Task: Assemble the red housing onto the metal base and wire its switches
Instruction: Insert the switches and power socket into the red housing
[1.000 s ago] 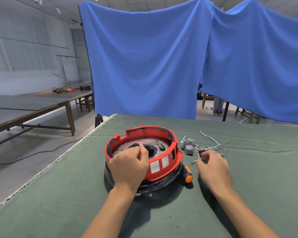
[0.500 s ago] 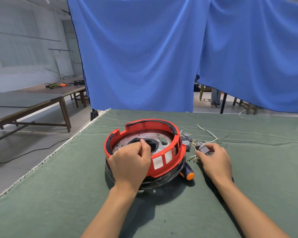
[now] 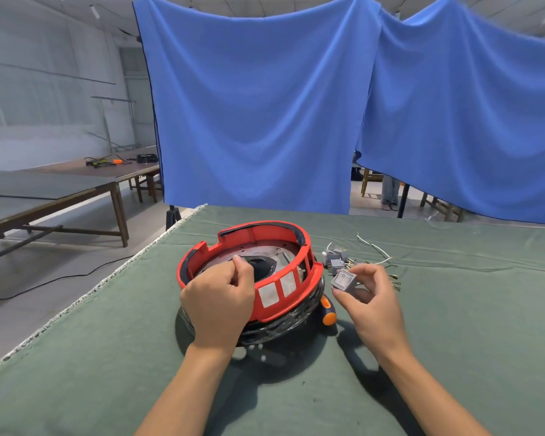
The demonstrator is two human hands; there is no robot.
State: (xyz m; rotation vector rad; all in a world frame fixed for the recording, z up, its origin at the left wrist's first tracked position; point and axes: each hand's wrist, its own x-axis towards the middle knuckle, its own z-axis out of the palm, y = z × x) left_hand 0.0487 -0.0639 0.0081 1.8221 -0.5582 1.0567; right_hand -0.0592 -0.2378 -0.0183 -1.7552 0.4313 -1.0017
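The red housing (image 3: 265,237) sits as a ring on the round metal base (image 3: 283,325) in the middle of the green table. My left hand (image 3: 217,303) grips the housing's near rim, thumb inside over the grey plate. My right hand (image 3: 372,303) holds a small grey switch (image 3: 343,281) pinched between thumb and fingers, lifted just right of the housing. More grey switches (image 3: 334,258) and white wires (image 3: 378,250) with metal terminals lie on the cloth behind that hand.
A screwdriver with an orange and black handle (image 3: 328,313) lies against the base's right side. The green table (image 3: 453,341) has its left edge near the housing. Blue curtains hang behind. Wooden tables stand far left.
My right hand has picked a grey switch out of the pile and lifted it toward me, off the cloth. My left hand has stayed on the housing rim.
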